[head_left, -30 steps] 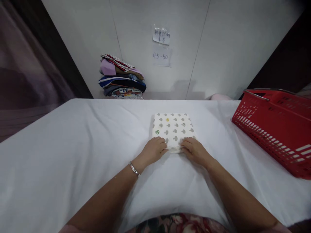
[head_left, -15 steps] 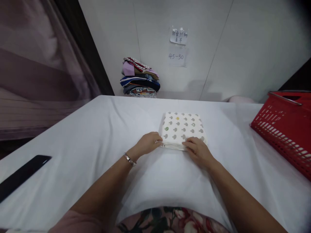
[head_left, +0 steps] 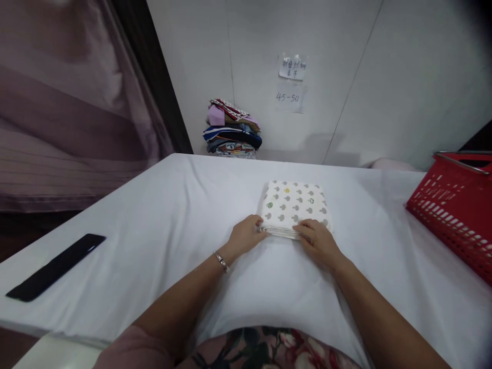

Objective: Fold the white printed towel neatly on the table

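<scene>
A white cloth (head_left: 295,202) printed with small grey shapes and a few green and yellow ones lies folded into a thick, flat rectangle. Its layered front edge faces me. My left hand (head_left: 248,233) pinches the front left corner, thumb below and fingers against the side. Closer to the front right, my right hand (head_left: 317,241) grips the same edge, with its fingertips on the top layer and the thumb out of sight underneath. The cloth rests on a table with a white cover (head_left: 184,215).
A red plastic basket (head_left: 457,205) with a metal handle stands at the right edge. On the left lies a flat black object (head_left: 56,266). Behind the table's far side rises a pile of folded fabrics (head_left: 232,128), below paper signs (head_left: 291,97) on the wall. A pinkish curtain (head_left: 65,113) hangs at left.
The whole view has shifted, so things appear farther right and slightly lower. My left fingers now close more firmly around the cloth's corner. My right hand keeps its place on the front edge.
</scene>
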A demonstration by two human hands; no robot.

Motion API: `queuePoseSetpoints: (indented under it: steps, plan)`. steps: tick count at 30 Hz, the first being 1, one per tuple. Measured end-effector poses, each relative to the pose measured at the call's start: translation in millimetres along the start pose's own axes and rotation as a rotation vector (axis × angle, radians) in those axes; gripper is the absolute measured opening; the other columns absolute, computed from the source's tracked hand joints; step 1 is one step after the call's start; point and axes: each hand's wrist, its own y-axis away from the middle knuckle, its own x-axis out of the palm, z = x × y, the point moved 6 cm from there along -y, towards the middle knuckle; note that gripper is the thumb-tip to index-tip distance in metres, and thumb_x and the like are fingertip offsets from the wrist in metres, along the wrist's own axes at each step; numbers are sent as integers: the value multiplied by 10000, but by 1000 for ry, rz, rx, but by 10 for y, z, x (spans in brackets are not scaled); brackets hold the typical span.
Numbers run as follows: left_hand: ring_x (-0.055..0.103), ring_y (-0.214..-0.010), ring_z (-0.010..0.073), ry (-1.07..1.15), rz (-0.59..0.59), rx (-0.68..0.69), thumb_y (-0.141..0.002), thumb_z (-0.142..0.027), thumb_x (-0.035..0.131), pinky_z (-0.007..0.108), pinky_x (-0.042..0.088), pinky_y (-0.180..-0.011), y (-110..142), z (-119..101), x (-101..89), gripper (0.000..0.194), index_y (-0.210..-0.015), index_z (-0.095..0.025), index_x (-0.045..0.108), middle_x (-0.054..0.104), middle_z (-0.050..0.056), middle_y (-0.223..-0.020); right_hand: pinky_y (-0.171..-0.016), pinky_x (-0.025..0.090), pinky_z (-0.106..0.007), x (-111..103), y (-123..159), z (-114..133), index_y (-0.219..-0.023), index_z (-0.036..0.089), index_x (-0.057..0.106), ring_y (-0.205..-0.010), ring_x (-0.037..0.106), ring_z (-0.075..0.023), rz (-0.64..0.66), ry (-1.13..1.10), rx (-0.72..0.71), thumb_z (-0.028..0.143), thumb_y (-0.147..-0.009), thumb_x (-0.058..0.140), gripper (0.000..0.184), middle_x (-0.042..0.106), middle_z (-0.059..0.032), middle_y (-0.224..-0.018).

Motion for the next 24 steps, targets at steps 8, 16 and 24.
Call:
queuePoseSetpoints:
  steps: [8,16,24]
  plan:
    - [570,-769,148,-12,-78,-165,-781,-350,566,249,364,-616,12,-54,76,209,-939,-224,513,609,-6,-931,-806,450,-374,-6,10,-7,-1099,241,611,-933,543,-221,-37,-24,0,159,-832,483,307,594,-68,-1060]
    - [566,-787,157,-24,-178,-136,-806,-208,480,261,360,-658,6,-103,170,145,-950,-224,486,609,10,-913,-810,460,-374,-1,19,-27,-1081,236,614,-942,544,-224,-73,-37,-8,153,-835,474,295,599,-69,-1042]
    - [564,-750,145,-31,-221,-128,-786,-159,468,254,373,-657,69,23,123,157,-928,-226,470,610,-6,-891,-811,472,-379,-40,23,-24,-1077,248,625,-945,556,-226,-26,-52,12,187,-860,480,269,605,-70,-1061]
